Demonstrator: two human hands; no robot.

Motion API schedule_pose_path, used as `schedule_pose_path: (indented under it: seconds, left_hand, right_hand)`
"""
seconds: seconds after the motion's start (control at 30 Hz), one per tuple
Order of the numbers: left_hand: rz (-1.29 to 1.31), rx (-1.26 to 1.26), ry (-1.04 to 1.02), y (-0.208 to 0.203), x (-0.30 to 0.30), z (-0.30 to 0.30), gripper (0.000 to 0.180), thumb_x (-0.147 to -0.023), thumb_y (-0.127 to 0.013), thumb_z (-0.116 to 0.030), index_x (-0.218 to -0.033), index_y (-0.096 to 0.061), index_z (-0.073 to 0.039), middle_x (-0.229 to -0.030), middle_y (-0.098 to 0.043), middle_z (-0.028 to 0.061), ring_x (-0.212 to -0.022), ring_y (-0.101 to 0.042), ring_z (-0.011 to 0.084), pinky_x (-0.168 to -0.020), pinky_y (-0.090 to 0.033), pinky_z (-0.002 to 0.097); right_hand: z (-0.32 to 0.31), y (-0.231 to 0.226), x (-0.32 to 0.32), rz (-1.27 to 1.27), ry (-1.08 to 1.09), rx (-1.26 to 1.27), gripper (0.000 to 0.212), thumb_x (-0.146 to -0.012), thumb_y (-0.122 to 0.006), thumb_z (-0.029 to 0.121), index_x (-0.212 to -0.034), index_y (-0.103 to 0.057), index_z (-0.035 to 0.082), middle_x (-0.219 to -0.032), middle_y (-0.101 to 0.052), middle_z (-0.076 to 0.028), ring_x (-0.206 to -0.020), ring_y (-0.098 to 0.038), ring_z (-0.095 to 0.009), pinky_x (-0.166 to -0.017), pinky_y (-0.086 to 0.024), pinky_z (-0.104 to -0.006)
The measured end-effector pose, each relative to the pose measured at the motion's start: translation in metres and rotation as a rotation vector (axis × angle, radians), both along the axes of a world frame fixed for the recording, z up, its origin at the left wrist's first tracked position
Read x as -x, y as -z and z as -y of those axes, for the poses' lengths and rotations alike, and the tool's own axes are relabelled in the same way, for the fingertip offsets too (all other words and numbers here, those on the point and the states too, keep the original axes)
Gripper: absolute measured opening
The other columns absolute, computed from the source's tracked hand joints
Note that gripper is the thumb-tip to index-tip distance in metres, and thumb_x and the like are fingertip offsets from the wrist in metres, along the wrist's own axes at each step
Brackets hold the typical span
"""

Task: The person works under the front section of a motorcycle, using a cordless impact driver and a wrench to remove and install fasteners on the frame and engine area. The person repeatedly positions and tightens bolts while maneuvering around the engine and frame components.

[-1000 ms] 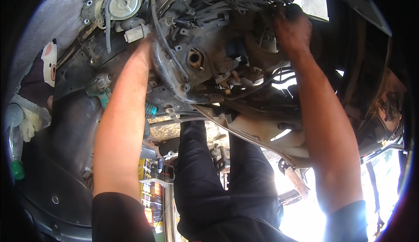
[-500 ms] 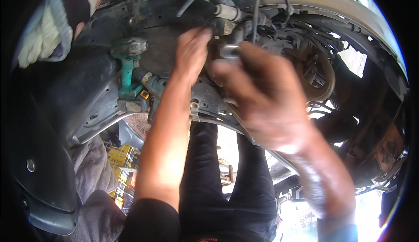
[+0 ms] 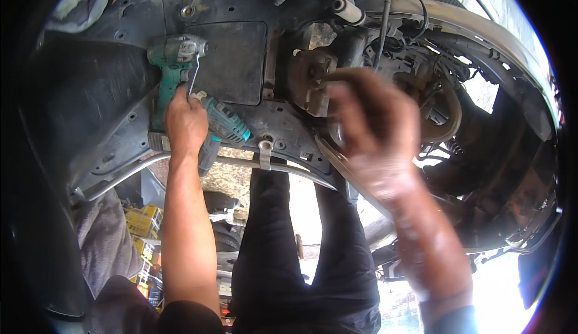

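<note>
My left hand (image 3: 185,120) is closed round the lower end of a thin, bent metal rod (image 3: 194,74). The rod points up in front of a teal-and-black cordless impact driver (image 3: 174,72), which lies on the dark panel. Beside that hand rests a second teal power tool (image 3: 224,122), partly covered by it. Out to the right, my right hand (image 3: 382,132) is raised and smeared by motion, its fingers bent; what it holds, if anything, I cannot make out. Just left of its fingers is a brownish metal bracket-like part (image 3: 310,81) in the engine bay.
Hoses and a curved brown pipe (image 3: 448,108) fill the bay on the right. A curved metal bar (image 3: 283,167) crosses in front of my legs. Yellow boxes (image 3: 144,222) and grey cloth (image 3: 107,238) are at lower left. A black fender panel (image 3: 48,183) borders the left.
My left hand has moved left from near the brown part to the power tools, and the bent rod now shows in it. My right hand stays raised, blurred; the view has shifted slightly.
</note>
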State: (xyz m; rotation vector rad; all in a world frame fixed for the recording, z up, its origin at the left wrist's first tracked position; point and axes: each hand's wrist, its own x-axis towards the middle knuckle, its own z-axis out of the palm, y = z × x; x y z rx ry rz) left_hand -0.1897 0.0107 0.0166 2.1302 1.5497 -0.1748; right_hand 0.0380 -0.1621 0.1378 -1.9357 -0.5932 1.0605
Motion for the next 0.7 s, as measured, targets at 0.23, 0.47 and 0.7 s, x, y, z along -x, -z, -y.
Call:
schedule_pose_path:
  seconds: [0.23, 0.47, 0.7]
  left_hand:
    - [-0.169, -0.374, -0.031, -0.018, -0.017, 0.021, 0.035, -0.086, -0.057, -0.012, -0.119, -0.060, -0.002, -0.116, -0.061, 0.0217, -0.115, -0.056, 0.0395, -0.102, -0.041, 0.0487]
    - [0.415, 0.480, 0.017, 0.012, -0.136, 0.047, 0.032, -0.095, -0.051, -0.025, -0.111, -0.066, 0.000, -0.099, -0.069, 0.0233, -0.090, -0.068, 0.0356, -0.084, -0.052, 0.0409]
    - [0.542, 0.723, 0.588, 0.064, -0.200, 0.031, 0.033, -0.093, -0.049, -0.027, -0.102, -0.066, 0.001, -0.108, -0.068, 0.0179, -0.101, -0.062, 0.0316, -0.089, -0.047, 0.0376]
  right_hand:
    - [0.028, 0.047, -0.089, 0.856, -0.829, 0.057, 0.036, -0.072, -0.066, -0.002, -0.108, -0.065, 0.000, -0.113, -0.062, -0.015, -0.103, -0.059, -0.034, -0.085, -0.054, -0.0398]
    - [0.019, 0.088, -0.094, 0.848, -1.168, 0.042, 0.047, -0.074, -0.068, 0.019, -0.120, -0.063, 0.008, -0.125, -0.055, -0.017, -0.113, -0.055, -0.037, -0.096, -0.048, -0.0426]
    - [0.011, 0.094, -0.084, 0.887, -1.211, -0.005, 0.052, -0.075, -0.069, 0.034, -0.124, -0.062, 0.017, -0.131, -0.056, -0.011, -0.125, -0.047, -0.035, -0.110, -0.032, -0.0492]
